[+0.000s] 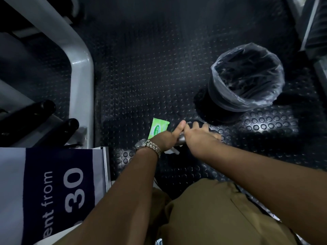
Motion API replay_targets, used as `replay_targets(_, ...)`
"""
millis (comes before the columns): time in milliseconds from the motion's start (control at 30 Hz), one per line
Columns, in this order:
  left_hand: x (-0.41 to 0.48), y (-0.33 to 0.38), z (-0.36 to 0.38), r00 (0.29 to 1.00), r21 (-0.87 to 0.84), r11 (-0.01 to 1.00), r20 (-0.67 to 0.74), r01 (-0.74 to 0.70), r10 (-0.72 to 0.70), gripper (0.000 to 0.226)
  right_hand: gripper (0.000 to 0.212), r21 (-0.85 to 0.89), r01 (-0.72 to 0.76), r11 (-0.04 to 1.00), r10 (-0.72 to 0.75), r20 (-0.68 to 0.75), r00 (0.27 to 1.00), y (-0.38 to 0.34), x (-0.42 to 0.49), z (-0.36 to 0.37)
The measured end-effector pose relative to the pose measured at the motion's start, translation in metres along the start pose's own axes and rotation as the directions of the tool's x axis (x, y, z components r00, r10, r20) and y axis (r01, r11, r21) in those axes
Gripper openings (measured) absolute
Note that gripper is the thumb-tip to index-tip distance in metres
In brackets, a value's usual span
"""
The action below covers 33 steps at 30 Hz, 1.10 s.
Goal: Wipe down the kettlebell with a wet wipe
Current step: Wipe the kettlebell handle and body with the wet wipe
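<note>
Dim, bluish light (fisheye-bent edges), glare on rubber floor (265, 124).

Reaches forward and down with both arms, hands side by side. Holds left hand (167, 137) curled, thumb raised, fingers hidden beneath. Holds right hand (200, 136) palm down, fingers spread, touching left thumb.

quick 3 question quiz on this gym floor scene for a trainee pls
1. True or false: the green wipe packet lies inside the lined bin.
2. Which wrist wears the watch? A. left B. right C. neither
3. Fill in: the left hand and the right hand are both on the ____.

Key
1. False: it lies on the studded floor, beside the hands.
2. A
3. kettlebell
</note>
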State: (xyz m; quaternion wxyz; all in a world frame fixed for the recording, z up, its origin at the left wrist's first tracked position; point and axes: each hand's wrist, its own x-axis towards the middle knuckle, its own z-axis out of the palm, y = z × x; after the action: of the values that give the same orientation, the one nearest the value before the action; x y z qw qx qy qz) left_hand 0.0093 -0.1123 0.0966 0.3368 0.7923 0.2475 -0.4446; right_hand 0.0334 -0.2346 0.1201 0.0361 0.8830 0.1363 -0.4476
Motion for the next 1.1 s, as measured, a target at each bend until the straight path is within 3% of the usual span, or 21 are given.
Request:
replay_targets(133, -0.013, 0.01, -0.017, 0.999, 0.091, 0.995, -0.006, -0.032, 0.032, 0.088, 0.094, 0.003, 0.02, 1.0, -0.02, 0.004, 1.0, 0.002, -0.001, 0.001)
replay_targets(300, -0.007, 0.0, -0.002, 0.999, 0.126, 0.991, 0.01, -0.045, 0.044, 0.091, 0.102, -0.007, 0.01, 1.0, -0.01, -0.007, 1.0, 0.0, -0.001, 0.002)
replay_targets(400, -0.002, -0.008, 0.005, 0.997, 0.007, 0.998, 0.026, -0.07, 0.07, 0.061, 0.097, -0.01, 0.013, 1.0, -0.013, -0.02, 1.0, 0.001, 0.0, 0.003)
replay_targets(433, -0.002, -0.008, 0.005, 0.997, -0.023, 0.997, 0.035, -0.074, 0.074, 0.067, 0.098, -0.016, 0.006, 1.0, -0.006, -0.017, 1.0, 0.001, 0.0, 0.003)
replay_targets(533, -0.01, -0.003, -0.003, 0.995, 0.005, 0.997, 0.059, -0.079, 0.078, 0.12, 0.105, -0.008, -0.002, 1.0, 0.002, 0.0, 1.0, -0.001, 0.001, 0.002)
replay_targets(567, -0.022, 0.005, -0.009, 0.991, 0.051, 0.993, 0.096, -0.102, 0.097, 0.116, 0.104, -0.002, -0.002, 1.0, 0.002, 0.008, 1.0, -0.001, 0.001, 0.002)
replay_targets(633, -0.028, 0.011, -0.017, 0.981, 0.123, 0.983, 0.148, -0.14, 0.121, 0.077, 0.104, 0.001, -0.013, 1.0, 0.013, 0.024, 1.0, 0.0, 0.002, 0.001)
replay_targets(700, -0.025, 0.009, -0.019, 0.986, 0.138, 0.981, 0.106, -0.139, 0.125, 0.056, 0.109, -0.002, -0.023, 1.0, 0.023, 0.033, 0.999, -0.002, 0.003, 0.0)
replay_targets(767, -0.019, 0.008, -0.014, 0.986, 0.118, 0.983, 0.112, -0.14, 0.127, 0.068, 0.113, -0.004, -0.036, 0.999, 0.036, 0.034, 0.999, -0.004, 0.003, -0.001)
replay_targets(867, 0.0, 0.001, 0.0, 0.994, 0.018, 0.997, 0.084, -0.074, 0.072, 0.111, 0.111, 0.002, -0.052, 0.999, 0.052, 0.026, 0.998, -0.006, 0.004, 0.0)
replay_targets(933, 0.003, -0.001, 0.002, 0.998, -0.055, 0.998, 0.05, -0.02, 0.023, 0.12, 0.109, 0.003, -0.031, 1.0, 0.031, -0.005, 1.0, -0.004, 0.004, 0.002)
replay_targets(1033, -0.014, 0.003, -0.007, 0.994, 0.054, 0.996, 0.085, -0.077, 0.072, 0.072, 0.104, 0.016, 0.003, 1.0, -0.003, -0.03, 1.0, -0.001, 0.004, 0.006)
replay_targets(1100, -0.017, 0.003, -0.019, 0.992, 0.051, 0.995, 0.092, -0.087, 0.082, 0.082, 0.101, 0.015, -0.007, 1.0, 0.007, -0.012, 1.0, 0.0, 0.003, 0.004)
